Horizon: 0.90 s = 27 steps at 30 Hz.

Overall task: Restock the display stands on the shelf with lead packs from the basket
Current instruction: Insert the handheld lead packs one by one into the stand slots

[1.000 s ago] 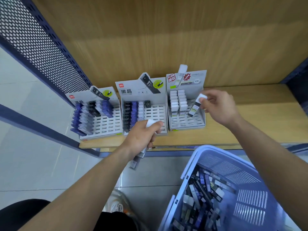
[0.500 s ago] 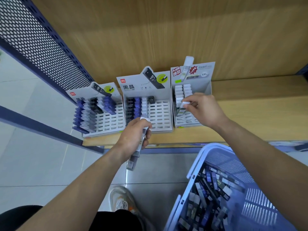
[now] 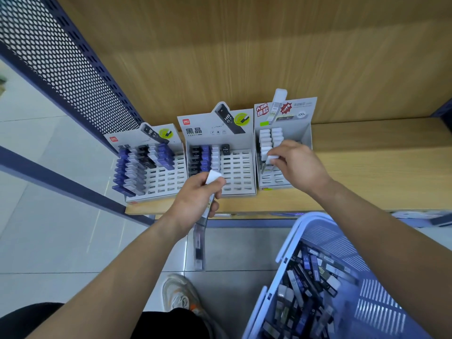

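Here, both hands at the shelf, each holding lead packs
Right hand (image 3: 298,165) pinches a white-capped lead pack (image 3: 271,159) between thumb and fingertips, its lower end down among the slots of the right display stand (image 3: 306,134), just in front of the two columns of white packs there. Left hand (image 3: 195,201) grips a small bunch of lead packs (image 3: 199,245) in a curled fist in front of the middle display stand (image 3: 241,172); a white cap pokes out above the fingers, clear ends hang below the palm, count cannot be told. Middle display stand has four short columns filled at its left; left display stand (image 3: 171,182) is roughly half filled with purple, grey and black packs. All three stand side by side on the wooden shelf (image 3: 379,172). Blue basket (image 3: 305,228) at lower right, in front of the shelf, holds a loose heap of packs
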{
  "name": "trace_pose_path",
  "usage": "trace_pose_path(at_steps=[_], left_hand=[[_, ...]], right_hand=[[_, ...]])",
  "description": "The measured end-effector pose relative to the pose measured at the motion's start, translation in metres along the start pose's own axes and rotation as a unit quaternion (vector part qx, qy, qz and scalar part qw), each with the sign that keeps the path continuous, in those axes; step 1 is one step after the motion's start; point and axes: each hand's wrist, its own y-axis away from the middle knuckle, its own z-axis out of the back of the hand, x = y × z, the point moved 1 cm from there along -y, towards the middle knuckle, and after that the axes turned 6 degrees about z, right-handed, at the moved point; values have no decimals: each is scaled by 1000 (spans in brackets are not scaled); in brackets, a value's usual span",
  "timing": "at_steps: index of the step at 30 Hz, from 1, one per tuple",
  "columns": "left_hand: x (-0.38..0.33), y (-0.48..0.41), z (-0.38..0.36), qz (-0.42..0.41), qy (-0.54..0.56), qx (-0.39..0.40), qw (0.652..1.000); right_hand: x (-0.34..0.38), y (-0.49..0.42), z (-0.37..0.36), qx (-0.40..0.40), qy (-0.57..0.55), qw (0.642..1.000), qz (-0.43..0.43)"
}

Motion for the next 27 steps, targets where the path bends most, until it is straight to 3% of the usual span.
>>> trace_pose_path(at_steps=[10,15,17,21,24,27], left_hand=[[-3,1,2,7,49,-10,999],[-6,3,3,12,81,-9,997],[-8,4,1,19,82,-4,996],[-12,7,-2,22,73,14,997],[-15,10,-2,7,51,37,998],[-16,12,0,4,42,66,997]], right_hand=[[6,3,-22,-55,60,996,26],[27,12,-8,-114,46,991,-48],[53,18,0,-140,-41,988,-43],[111,16,1,12,-351,934,-59],[123,6,4,64,-440,888,-116],[119,1,13,75,-457,882,-93]])
